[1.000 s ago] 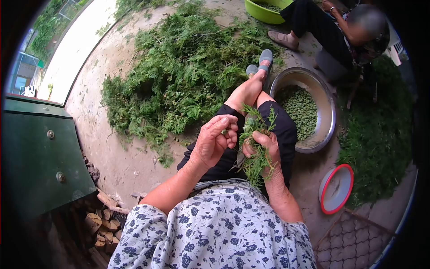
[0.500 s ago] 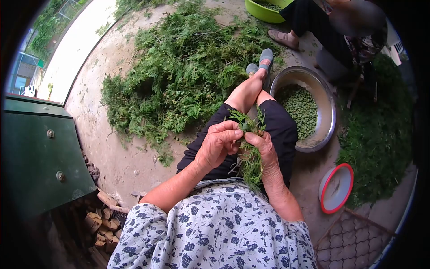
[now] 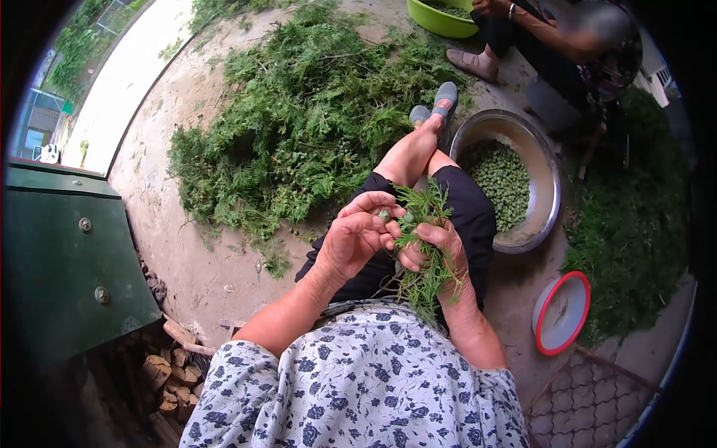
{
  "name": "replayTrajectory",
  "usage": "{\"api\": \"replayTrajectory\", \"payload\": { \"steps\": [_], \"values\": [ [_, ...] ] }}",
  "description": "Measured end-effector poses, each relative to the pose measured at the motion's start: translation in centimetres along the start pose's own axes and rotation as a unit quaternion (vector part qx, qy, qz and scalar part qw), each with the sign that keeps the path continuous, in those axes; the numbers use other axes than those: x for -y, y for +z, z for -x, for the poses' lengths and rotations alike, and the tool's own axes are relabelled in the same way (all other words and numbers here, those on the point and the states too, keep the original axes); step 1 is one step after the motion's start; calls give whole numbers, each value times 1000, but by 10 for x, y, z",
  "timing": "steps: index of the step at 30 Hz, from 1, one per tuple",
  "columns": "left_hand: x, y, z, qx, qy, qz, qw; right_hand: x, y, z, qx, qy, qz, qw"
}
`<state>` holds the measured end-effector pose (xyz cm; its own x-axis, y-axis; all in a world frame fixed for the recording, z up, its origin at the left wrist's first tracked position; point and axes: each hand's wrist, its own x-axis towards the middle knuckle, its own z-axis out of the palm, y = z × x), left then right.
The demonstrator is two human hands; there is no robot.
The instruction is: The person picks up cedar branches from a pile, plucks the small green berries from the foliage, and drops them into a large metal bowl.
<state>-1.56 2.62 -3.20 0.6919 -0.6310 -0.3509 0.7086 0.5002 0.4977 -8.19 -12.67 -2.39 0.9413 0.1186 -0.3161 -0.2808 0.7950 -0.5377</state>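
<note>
My right hand (image 3: 449, 250) grips a leafy evergreen sprig (image 3: 426, 287), its thumb pressed over the stems. Flat green foliage sticks out above and below that fist, and a few small round cones show near the top. Just to the left, my left hand (image 3: 352, 237) is curled with a small pale-green cone (image 3: 384, 214) at its fingers. Both hands are above my lap, the fingertips close to the sprig. Beside my right knee stands a steel basin (image 3: 551, 168) partly filled with similar green cones (image 3: 502, 183).
A large heap of cut evergreen branches (image 3: 299, 119) covers the ground ahead. Another green pile (image 3: 627, 231) lies at right, near a red-rimmed white basin (image 3: 561, 313). A co-worker (image 3: 556, 37) sits by a lime-green tub (image 3: 441, 22). Split firewood (image 3: 175, 381) lies at lower left.
My left hand has drawn slightly left, away from the sprig, and a cone now shows at its fingers. The sprig has turned and spread. The co-worker's arm has come into view.
</note>
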Motion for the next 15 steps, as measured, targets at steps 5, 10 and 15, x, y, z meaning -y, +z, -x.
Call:
{"api": "replayTrajectory", "payload": {
  "steps": [5,10,15],
  "values": [
    [-4,1,0,-4,-61,-104,993,-3,3,0,-19,14,57,998],
    [-3,10,1,-17,-59,-138,989,-1,3,0,-48,24,64,996],
    [1,6,1,-1,-45,-159,986,-1,4,2,-45,30,37,998]
  ]
}}
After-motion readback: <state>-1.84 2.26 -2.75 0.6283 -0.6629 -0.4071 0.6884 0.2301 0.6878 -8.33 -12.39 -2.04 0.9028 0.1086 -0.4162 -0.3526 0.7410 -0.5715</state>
